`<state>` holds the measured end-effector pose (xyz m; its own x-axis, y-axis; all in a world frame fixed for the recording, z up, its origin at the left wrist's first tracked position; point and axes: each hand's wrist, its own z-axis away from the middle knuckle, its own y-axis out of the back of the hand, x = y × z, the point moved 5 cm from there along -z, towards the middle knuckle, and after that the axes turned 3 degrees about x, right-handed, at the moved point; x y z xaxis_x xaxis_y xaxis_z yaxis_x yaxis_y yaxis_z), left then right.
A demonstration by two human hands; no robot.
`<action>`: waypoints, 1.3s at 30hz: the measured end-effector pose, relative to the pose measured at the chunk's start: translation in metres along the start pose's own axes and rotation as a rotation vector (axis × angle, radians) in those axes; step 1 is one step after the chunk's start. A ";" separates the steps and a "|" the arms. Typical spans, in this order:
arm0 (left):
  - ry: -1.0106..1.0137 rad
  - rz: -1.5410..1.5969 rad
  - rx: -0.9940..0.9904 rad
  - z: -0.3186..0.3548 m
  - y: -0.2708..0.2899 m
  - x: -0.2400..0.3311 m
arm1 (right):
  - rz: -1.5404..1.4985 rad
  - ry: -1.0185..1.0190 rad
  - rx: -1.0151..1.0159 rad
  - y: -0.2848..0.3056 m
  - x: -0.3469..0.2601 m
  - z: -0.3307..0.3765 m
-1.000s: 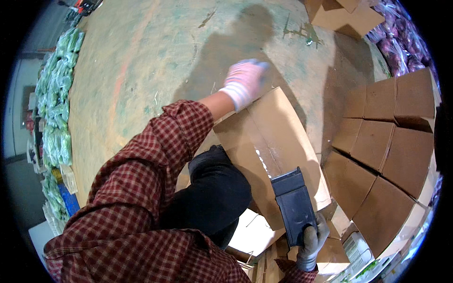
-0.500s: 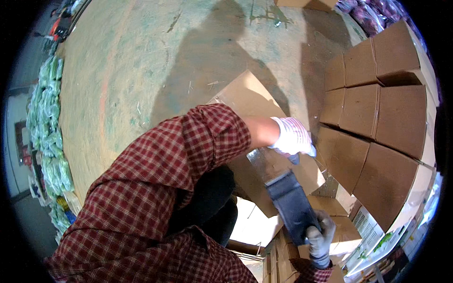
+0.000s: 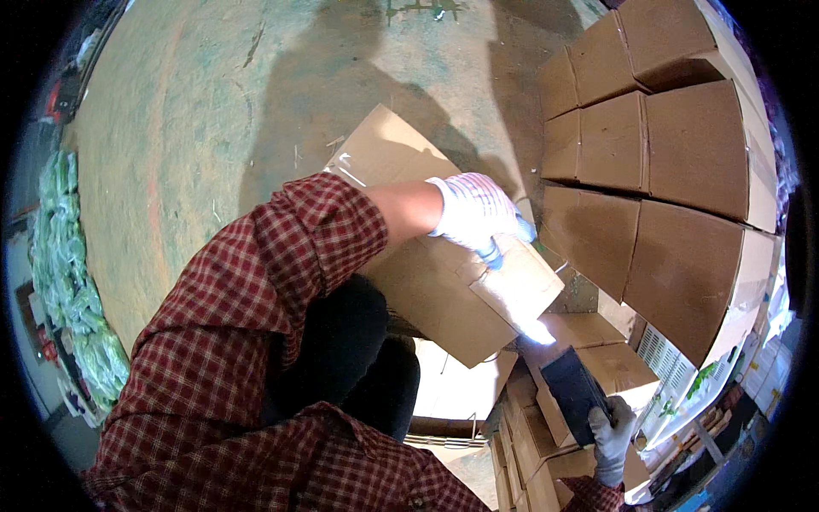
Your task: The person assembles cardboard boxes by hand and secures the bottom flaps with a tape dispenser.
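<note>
My left hand (image 3: 479, 213), in a white striped glove with blue fingertips, rests on a brown cardboard box (image 3: 426, 286) in front of my knees. Its thumb and fingers are apart, pressing on the right-hand flap near a bright glare. At the lower right my right hand (image 3: 612, 431), in a grey glove, is closed round a dark, flat tape dispenser (image 3: 573, 388). The dispenser hangs beyond the flap's lower right edge. A shiny strip (image 3: 536, 330), apparently clear tape, shows between flap and dispenser.
Large closed cartons (image 3: 653, 145) stand stacked on the right. Beneath the dispenser are more cardboard pieces (image 3: 589, 328) and a white crate (image 3: 661, 363). Bagged green vegetables (image 3: 64, 273) line the far left. The stained floor (image 3: 196, 111) stretches ahead.
My right hand has drawn the dispenser away from the box, down and to the right. My left hand stays on the flap. The whole view has shifted, moving the cartons up and left.
</note>
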<state>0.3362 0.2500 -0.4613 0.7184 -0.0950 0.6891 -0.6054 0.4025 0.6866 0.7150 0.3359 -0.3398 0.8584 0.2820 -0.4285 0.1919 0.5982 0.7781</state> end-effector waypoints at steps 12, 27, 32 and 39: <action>0.035 -0.045 0.007 -0.001 0.003 0.005 | -0.063 -0.044 -0.073 -0.066 -0.038 -0.041; -0.343 -0.245 0.112 0.017 -0.050 0.053 | -0.312 -0.166 -0.069 -0.096 -0.021 -0.064; -0.545 -0.226 -0.023 -0.005 -0.084 0.094 | -0.840 -0.474 -0.179 -0.100 -0.030 -0.066; -0.566 -0.472 -0.352 -0.035 -0.118 0.127 | -1.650 -0.822 -0.077 -0.174 0.018 -0.034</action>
<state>0.5110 0.2227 -0.4623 0.5318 -0.7337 0.4230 -0.0714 0.4589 0.8856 0.6808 0.2620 -0.4984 -0.1651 -0.9338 -0.3175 0.9774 -0.1119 -0.1793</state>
